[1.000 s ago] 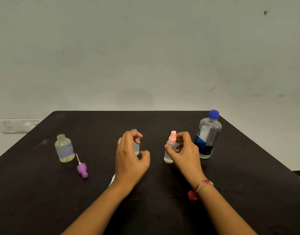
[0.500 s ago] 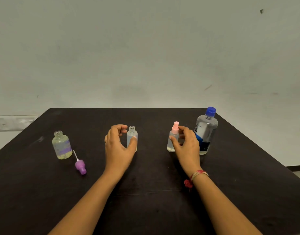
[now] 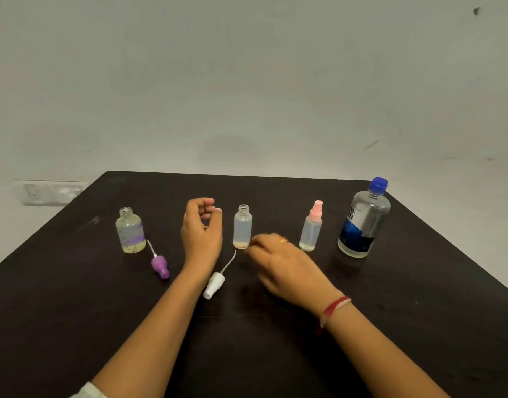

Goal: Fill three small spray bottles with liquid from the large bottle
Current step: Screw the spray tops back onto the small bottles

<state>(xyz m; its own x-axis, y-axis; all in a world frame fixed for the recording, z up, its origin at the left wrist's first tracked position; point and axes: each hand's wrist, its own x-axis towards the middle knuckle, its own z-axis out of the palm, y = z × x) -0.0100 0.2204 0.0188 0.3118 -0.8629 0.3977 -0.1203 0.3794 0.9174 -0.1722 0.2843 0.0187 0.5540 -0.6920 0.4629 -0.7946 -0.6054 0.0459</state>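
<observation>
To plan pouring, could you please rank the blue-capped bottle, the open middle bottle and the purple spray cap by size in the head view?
blue-capped bottle
open middle bottle
purple spray cap
Cap lies nearer, still clearly smallest.

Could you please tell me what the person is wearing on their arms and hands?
Both forearms are bare. A red and cream thread band circles the right wrist, and the right hand wears a gold-coloured ring. The left hand shows nothing worn; a pale sleeve edge shows near that elbow.
</observation>
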